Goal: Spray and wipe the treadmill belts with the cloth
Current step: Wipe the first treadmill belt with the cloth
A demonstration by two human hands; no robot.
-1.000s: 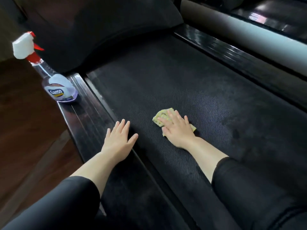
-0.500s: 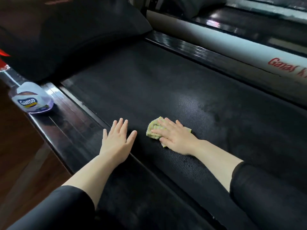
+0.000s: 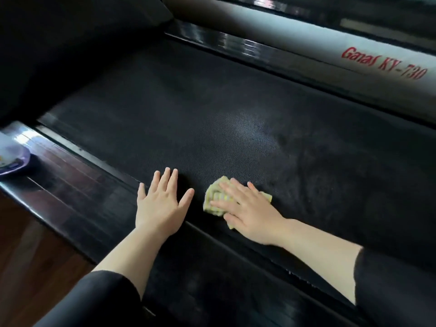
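A black textured treadmill belt runs across the middle of the view. My right hand presses a bunched yellow-green cloth flat onto the belt near its left edge. My left hand lies open and flat, fingers spread, on the edge of the left side rail, a short gap from the cloth. The spray bottle stands on that rail at the far left; only its lower part shows, the rest cut off by the frame edge.
A grey side cover with red lettering borders the belt on the right, with a glossy black rail beside it. The dark motor hood rises at the belt's far end. Brown wooden floor lies left of the treadmill.
The view has swung to the right, so the bottle has slid to the left edge. My right hand with the cloth has moved closer to the left rail and my left hand.
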